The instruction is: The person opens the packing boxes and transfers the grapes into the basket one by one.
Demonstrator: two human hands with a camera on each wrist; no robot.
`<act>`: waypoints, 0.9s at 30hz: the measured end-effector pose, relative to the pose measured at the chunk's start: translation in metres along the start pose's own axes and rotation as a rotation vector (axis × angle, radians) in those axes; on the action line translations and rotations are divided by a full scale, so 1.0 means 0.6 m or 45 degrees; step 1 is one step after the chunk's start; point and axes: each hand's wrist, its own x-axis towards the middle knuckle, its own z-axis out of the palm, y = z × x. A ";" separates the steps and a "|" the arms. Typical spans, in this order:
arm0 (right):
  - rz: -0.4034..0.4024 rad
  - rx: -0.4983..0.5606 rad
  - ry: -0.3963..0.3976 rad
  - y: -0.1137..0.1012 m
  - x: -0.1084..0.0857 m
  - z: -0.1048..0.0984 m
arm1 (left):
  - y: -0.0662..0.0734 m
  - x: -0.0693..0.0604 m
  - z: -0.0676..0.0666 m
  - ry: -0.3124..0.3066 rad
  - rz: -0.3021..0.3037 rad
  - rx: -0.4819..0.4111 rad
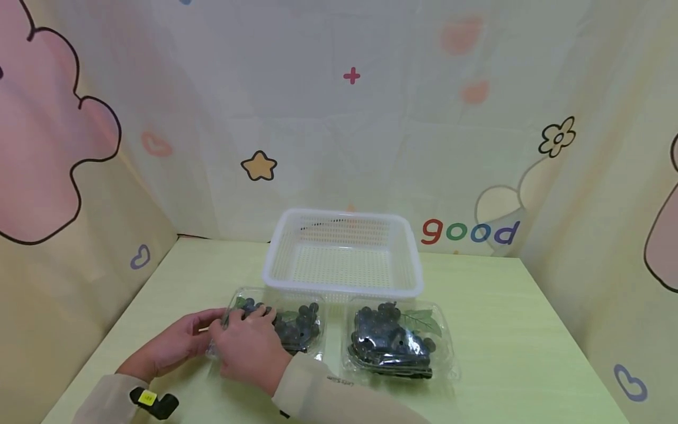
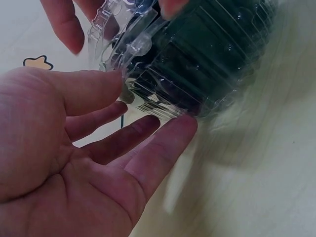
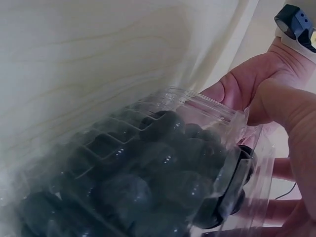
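A clear plastic box of dark grapes [image 1: 304, 333] with green leaves lies at the left front of the table. At its left end, my left hand [image 1: 177, 344] holds the edge, thumb above and fingertips along the lower rim. My right hand [image 1: 251, 347] reaches across from the right and grips the same end, its fingers over the lid. In the right wrist view, the right thumb [image 3: 269, 106] bends by the box's end, and dark grapes [image 3: 163, 158] show through the plastic. The lid's left edge is partly hidden by the hands.
A second clear box of grapes [image 1: 392, 341] with a leaf sits just to the right. Behind both boxes stands a white slotted plastic basket [image 1: 344, 288]. A printed curtain [image 1: 397, 147] hangs behind and beside the pale table [image 1: 508, 330].
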 end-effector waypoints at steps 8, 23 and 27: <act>0.008 0.064 -0.064 -0.007 0.019 -0.008 | -0.006 -0.001 -0.004 -0.043 0.056 0.011; -0.035 0.096 -0.075 -0.003 0.044 -0.019 | 0.009 -0.001 -0.008 -0.045 0.108 0.091; 0.031 0.190 -0.120 0.007 0.052 -0.027 | 0.004 -0.004 -0.005 -0.077 0.097 0.003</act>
